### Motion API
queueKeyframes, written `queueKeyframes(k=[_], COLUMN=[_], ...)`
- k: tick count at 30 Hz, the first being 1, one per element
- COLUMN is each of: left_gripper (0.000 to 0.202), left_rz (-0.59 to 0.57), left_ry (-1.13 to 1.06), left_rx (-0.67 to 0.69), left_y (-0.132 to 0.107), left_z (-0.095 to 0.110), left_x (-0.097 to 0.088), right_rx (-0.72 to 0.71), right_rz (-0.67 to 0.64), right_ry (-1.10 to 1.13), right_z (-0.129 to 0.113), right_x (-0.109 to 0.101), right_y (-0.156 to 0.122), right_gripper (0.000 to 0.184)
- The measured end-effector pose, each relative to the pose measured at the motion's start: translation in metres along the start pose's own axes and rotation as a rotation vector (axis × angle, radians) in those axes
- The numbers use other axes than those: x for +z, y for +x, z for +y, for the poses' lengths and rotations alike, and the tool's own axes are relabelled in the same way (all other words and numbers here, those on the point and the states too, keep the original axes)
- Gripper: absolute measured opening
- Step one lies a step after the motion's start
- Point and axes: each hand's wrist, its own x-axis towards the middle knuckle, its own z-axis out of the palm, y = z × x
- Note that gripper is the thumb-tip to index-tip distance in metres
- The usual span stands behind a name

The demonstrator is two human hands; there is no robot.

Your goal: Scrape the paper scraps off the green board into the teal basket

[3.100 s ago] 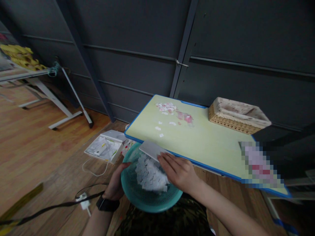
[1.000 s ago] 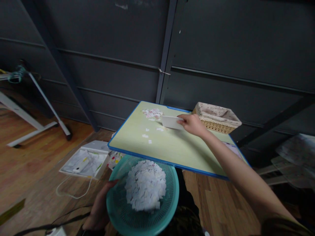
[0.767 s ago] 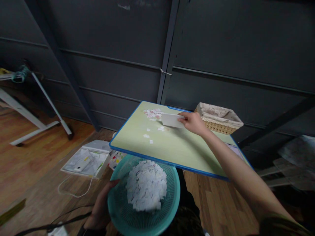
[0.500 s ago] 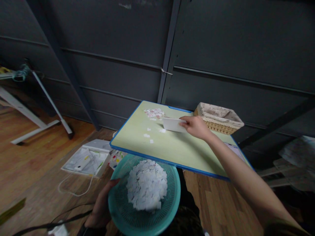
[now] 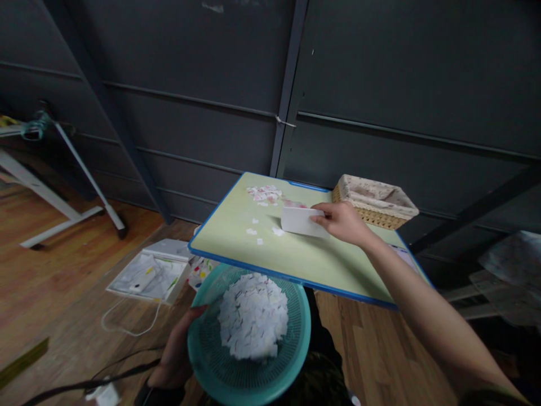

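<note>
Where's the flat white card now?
In the head view, the white card is pinched in the right hand over the green tabletop, just right of some white scraps and left of the wicker basket.

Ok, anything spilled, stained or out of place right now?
Yes. A few loose white scraps lie strewn on the pale table, outside the teal basket holding the white heap. A pinkish patch, perhaps a stain, also shows there, partly hidden behind the white card.

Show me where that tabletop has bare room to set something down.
Bare: the front middle, between the white card and the blue front edge. Crowded: the back left, with heaped paper scraps and a few strays nearer the front, and the back right, holding the wicker basket.
</note>
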Motion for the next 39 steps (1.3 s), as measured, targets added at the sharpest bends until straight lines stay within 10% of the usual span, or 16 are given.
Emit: queueKeyframes(k=[26,39], left_gripper=[0.008,0.019], left_rz=[0.016,-0.025], left_ry=[0.012,-0.026], left_rx=[0.040,0.027], left_y=[-0.004,-0.003], left_z=[0.001,0.007], left_x=[-0.001,-0.005], right_rx=[-0.148,-0.148], right_rz=[0.046,0.035], right_ry=[0.004,0.248], right_z=[-0.030,-0.039], right_x=[0.034,0.060], right_y=[0.061,-0.042], right_gripper=[0.026,0.027])
